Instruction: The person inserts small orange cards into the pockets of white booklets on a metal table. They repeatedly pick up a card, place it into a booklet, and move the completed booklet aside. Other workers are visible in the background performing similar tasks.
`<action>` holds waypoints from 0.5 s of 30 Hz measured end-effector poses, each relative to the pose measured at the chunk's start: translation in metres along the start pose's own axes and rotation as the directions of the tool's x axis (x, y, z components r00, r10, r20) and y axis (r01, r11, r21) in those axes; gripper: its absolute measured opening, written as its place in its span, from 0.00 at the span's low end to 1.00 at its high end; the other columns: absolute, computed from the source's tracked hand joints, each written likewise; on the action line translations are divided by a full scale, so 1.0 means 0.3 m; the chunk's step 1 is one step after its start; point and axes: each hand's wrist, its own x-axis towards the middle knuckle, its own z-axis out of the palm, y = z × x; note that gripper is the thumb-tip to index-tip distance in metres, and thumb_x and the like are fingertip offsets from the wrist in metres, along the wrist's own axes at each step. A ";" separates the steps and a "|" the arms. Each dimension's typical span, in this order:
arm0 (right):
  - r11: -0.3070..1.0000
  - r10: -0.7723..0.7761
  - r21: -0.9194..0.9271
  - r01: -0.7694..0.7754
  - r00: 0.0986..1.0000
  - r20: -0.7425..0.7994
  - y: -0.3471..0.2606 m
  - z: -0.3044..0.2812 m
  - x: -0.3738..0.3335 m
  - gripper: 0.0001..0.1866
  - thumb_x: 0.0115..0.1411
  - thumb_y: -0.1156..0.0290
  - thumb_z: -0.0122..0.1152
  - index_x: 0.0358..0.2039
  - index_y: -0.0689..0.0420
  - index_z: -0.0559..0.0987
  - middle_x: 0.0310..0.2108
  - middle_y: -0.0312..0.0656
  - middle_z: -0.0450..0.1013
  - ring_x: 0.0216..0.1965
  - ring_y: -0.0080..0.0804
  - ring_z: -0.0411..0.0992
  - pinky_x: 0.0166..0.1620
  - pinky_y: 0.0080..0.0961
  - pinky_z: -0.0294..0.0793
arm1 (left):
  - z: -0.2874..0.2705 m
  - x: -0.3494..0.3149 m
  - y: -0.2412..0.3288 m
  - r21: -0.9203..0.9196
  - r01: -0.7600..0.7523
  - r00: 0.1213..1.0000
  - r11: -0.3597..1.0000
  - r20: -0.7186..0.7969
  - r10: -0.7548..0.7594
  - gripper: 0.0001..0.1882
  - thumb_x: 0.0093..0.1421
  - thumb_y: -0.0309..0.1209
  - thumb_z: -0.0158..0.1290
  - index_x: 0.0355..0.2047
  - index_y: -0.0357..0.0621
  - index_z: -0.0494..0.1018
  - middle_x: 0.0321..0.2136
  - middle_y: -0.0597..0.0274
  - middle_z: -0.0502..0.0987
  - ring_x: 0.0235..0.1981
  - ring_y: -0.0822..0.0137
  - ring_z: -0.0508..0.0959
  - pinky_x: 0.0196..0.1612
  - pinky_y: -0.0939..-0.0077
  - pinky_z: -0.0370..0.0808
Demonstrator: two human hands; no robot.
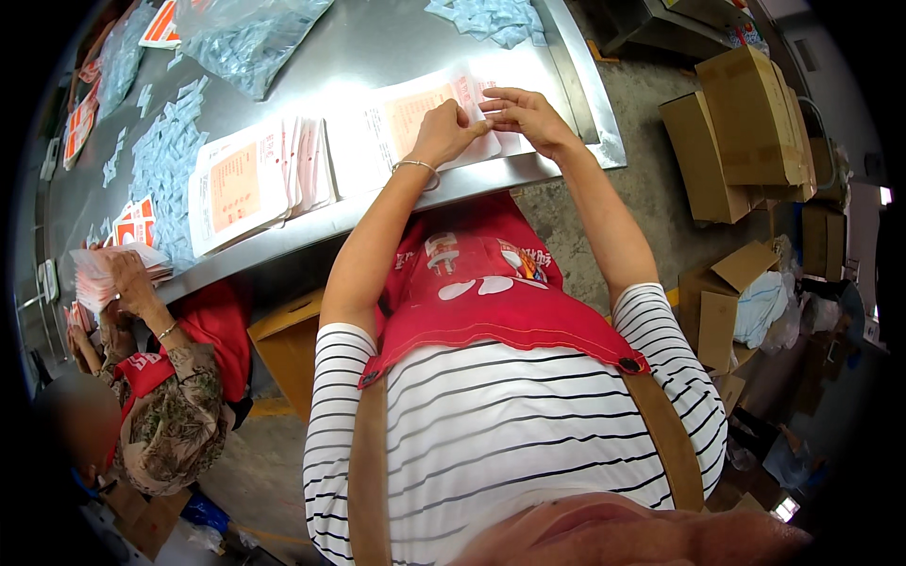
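My left hand is over a spread of flat white printed bags with pale orange panels, near the table's front edge. Its fingers are curled into a pinch; whatever is between them is too small to make out. Close to its fingertips, my right hand reaches in from the right with fingers stretched and slightly apart. Part of the bags lies beneath both hands. Left of them sits a thicker stack of similar bags, its right-hand edges fanned.
Small light-blue sachets lie heaped on the metal table; more fill a clear plastic bag and another pile. At left, a co-worker's hand holds a bundle of printed bags. Cardboard boxes stand at right.
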 end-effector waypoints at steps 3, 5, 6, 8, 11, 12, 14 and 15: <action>0.999 0.007 0.052 -0.007 1.000 0.003 0.007 0.009 0.013 0.22 0.53 0.81 0.41 0.51 0.68 0.63 0.41 0.53 0.69 0.40 0.35 0.72 0.43 0.24 0.73 | 0.023 0.017 -0.024 -0.262 0.102 0.995 0.960 0.040 -0.095 0.15 0.50 0.34 0.55 0.22 0.30 0.70 0.18 0.53 0.73 0.17 0.68 0.75 0.21 0.77 0.73; 1.000 0.025 0.020 -0.024 0.997 -0.073 0.015 0.026 0.020 0.22 0.53 0.79 0.43 0.51 0.68 0.63 0.40 0.53 0.70 0.38 0.35 0.72 0.41 0.24 0.74 | 0.035 0.039 -0.080 -0.290 0.149 0.989 0.945 0.051 -0.140 0.10 0.52 0.27 0.52 0.21 0.30 0.70 0.18 0.54 0.73 0.19 0.67 0.76 0.23 0.76 0.75; 0.999 0.034 0.004 -0.034 0.993 -0.109 0.018 0.037 0.024 0.22 0.54 0.79 0.44 0.51 0.69 0.63 0.40 0.53 0.70 0.38 0.35 0.72 0.40 0.25 0.75 | 0.044 0.046 -0.122 -0.390 0.176 0.984 0.904 0.075 -0.160 0.09 0.52 0.26 0.52 0.21 0.30 0.70 0.18 0.55 0.73 0.19 0.67 0.76 0.23 0.77 0.75; 0.997 0.069 -0.014 -0.069 0.996 -0.055 0.029 0.046 0.045 0.23 0.54 0.75 0.49 0.51 0.69 0.63 0.40 0.51 0.70 0.37 0.34 0.73 0.41 0.24 0.75 | 0.020 0.023 -0.102 -0.572 0.227 0.974 0.788 0.136 -0.182 0.08 0.52 0.25 0.52 0.21 0.31 0.71 0.19 0.56 0.73 0.20 0.68 0.75 0.23 0.78 0.74; 0.995 0.052 -0.084 -0.054 0.998 -0.018 0.027 0.056 0.063 0.24 0.54 0.72 0.53 0.50 0.70 0.64 0.38 0.50 0.71 0.34 0.32 0.73 0.39 0.23 0.75 | 0.008 0.007 -0.102 -0.621 0.228 0.973 0.750 0.155 -0.169 0.07 0.50 0.26 0.56 0.22 0.33 0.72 0.19 0.61 0.73 0.19 0.72 0.74 0.24 0.81 0.73; 0.993 0.035 -0.113 -0.037 0.999 -0.013 0.026 0.060 0.067 0.24 0.54 0.71 0.55 0.49 0.70 0.64 0.38 0.49 0.71 0.33 0.31 0.73 0.38 0.23 0.75 | 0.006 0.006 -0.108 -0.629 0.216 0.976 0.747 0.150 -0.156 0.07 0.50 0.27 0.57 0.22 0.34 0.72 0.18 0.61 0.73 0.18 0.72 0.74 0.24 0.82 0.73; 0.986 -0.014 -0.164 0.007 0.999 -0.037 0.033 0.062 0.077 0.24 0.53 0.72 0.56 0.48 0.71 0.65 0.36 0.48 0.72 0.32 0.29 0.73 0.37 0.22 0.75 | -0.008 -0.013 -0.066 -0.665 0.200 0.979 0.720 0.168 -0.117 0.08 0.50 0.27 0.57 0.22 0.35 0.72 0.19 0.62 0.73 0.19 0.73 0.74 0.24 0.82 0.73; 0.982 -0.039 -0.189 0.029 0.998 -0.049 0.040 0.061 0.083 0.23 0.53 0.72 0.57 0.47 0.71 0.66 0.36 0.48 0.72 0.32 0.29 0.73 0.36 0.21 0.75 | -0.011 -0.020 -0.049 -0.682 0.193 0.979 0.706 0.177 -0.096 0.08 0.50 0.27 0.57 0.22 0.35 0.72 0.19 0.62 0.73 0.19 0.73 0.74 0.24 0.83 0.73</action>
